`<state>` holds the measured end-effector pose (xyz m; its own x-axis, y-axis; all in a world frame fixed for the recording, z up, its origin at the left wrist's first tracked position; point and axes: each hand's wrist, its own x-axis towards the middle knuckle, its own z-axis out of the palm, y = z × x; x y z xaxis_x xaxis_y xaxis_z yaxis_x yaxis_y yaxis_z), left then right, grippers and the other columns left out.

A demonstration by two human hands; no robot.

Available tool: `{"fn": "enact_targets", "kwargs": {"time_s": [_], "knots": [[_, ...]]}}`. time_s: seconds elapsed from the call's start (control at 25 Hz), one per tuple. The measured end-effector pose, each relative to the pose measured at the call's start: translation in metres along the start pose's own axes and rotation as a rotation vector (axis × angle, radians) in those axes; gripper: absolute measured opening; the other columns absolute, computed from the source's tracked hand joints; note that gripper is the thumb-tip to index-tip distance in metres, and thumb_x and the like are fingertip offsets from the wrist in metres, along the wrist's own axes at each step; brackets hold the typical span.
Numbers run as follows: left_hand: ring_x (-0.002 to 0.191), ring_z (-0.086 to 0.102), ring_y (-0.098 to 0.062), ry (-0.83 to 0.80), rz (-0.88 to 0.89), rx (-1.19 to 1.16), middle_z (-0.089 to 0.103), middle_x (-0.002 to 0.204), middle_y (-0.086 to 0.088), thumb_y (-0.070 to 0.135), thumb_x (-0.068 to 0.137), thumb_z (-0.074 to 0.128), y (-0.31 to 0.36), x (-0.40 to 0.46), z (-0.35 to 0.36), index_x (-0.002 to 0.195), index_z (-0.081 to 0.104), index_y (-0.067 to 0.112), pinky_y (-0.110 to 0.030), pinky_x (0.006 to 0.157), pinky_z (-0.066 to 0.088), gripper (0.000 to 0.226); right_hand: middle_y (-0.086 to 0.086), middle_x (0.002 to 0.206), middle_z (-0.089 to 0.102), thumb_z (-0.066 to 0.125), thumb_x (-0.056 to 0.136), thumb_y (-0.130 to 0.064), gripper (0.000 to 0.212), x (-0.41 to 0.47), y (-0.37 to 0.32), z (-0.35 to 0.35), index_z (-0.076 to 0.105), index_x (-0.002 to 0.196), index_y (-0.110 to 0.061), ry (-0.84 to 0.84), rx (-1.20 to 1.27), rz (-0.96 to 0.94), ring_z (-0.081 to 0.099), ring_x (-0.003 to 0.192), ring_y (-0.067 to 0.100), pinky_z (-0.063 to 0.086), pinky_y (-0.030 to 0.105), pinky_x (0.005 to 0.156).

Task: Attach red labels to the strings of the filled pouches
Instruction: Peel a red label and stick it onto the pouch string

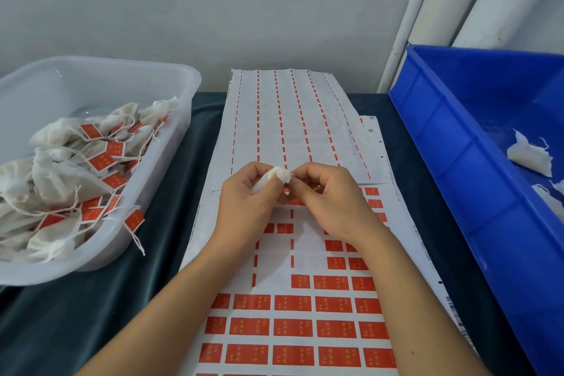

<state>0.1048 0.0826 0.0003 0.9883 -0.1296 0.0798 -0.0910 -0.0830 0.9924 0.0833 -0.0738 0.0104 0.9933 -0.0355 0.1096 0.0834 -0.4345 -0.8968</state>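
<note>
Pouch (pixel 273 178) sits in the curled fingers of the left hand (pixel 244 201) above the label sheet (pixel 293 327), while the right hand (pixel 328 201) pinches at its top.

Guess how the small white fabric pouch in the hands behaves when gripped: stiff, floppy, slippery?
Probably soft: the small white fabric pouch bunches where the left hand holds it. Likely light, since fingers alone carry it. The woven cloth looks grippy, not slick. The right hand pinches at its top; its string is too thin to see here.
</note>
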Motion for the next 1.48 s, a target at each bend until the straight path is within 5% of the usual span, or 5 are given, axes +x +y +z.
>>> {"fn": "enact_targets", "kwargs": {"time_s": [0.16, 0.68, 1.04, 1.24, 1.48], "knots": [[0.078, 0.077, -0.015, -0.015, 0.002, 0.029, 0.077, 0.081, 0.004, 0.035, 0.103, 0.062, 0.001, -0.001, 0.001, 0.091, 0.074, 0.021, -0.019, 0.067, 0.059, 0.022, -0.015, 0.087, 0.073, 0.063, 0.102, -0.032, 0.013, -0.001, 0.001, -0.002, 0.075, 0.099, -0.028, 0.001, -0.050, -0.011, 0.068, 0.087, 0.002, 0.055, 0.019, 0.080], [0.078, 0.075, -0.013, -0.062, 0.010, 0.046, 0.076, 0.080, 0.007, 0.038, 0.105, 0.061, 0.001, 0.001, 0.001, 0.092, 0.074, 0.023, -0.016, 0.067, 0.057, 0.024, -0.021, 0.090, 0.068, 0.067, 0.100, -0.035, 0.008, -0.002, 0.001, -0.004, 0.074, 0.101, -0.032, 0.022, -0.283, -0.074, 0.063, 0.082, -0.002, 0.042, 0.007, 0.070], [0.076, 0.077, -0.017, -0.097, 0.014, 0.123, 0.077, 0.080, 0.003, 0.036, 0.104, 0.059, -0.002, 0.002, 0.000, 0.091, 0.073, 0.025, -0.027, 0.068, 0.064, 0.022, -0.020, 0.104, 0.070, 0.069, 0.097, -0.038, 0.015, -0.003, -0.004, -0.007, 0.072, 0.110, -0.033, 0.103, -0.130, -0.169, 0.064, 0.103, 0.002, 0.050, 0.017, 0.089], [0.067, 0.072, -0.014, -0.209, -0.007, 0.087, 0.073, 0.072, -0.001, 0.046, 0.105, 0.057, 0.003, 0.001, -0.002, 0.075, 0.070, 0.032, -0.020, 0.068, 0.059, 0.036, -0.017, 0.100, 0.071, 0.068, 0.098, -0.031, 0.006, -0.001, -0.001, -0.009, 0.074, 0.101, -0.031, 0.168, -0.164, -0.178, 0.061, 0.101, -0.002, 0.040, 0.001, 0.084], [0.066, 0.060, -0.017, -0.301, -0.067, -0.134, 0.054, 0.064, 0.001, 0.033, 0.104, 0.057, 0.008, 0.003, -0.008, 0.064, 0.063, 0.030, -0.035, 0.080, 0.051, 0.041, -0.013, 0.100, 0.070, 0.071, 0.097, -0.024, 0.006, -0.001, -0.003, -0.002, 0.072, 0.102, -0.022, 0.265, -0.116, -0.289, 0.065, 0.099, 0.007, 0.052, 0.017, 0.088]]}}
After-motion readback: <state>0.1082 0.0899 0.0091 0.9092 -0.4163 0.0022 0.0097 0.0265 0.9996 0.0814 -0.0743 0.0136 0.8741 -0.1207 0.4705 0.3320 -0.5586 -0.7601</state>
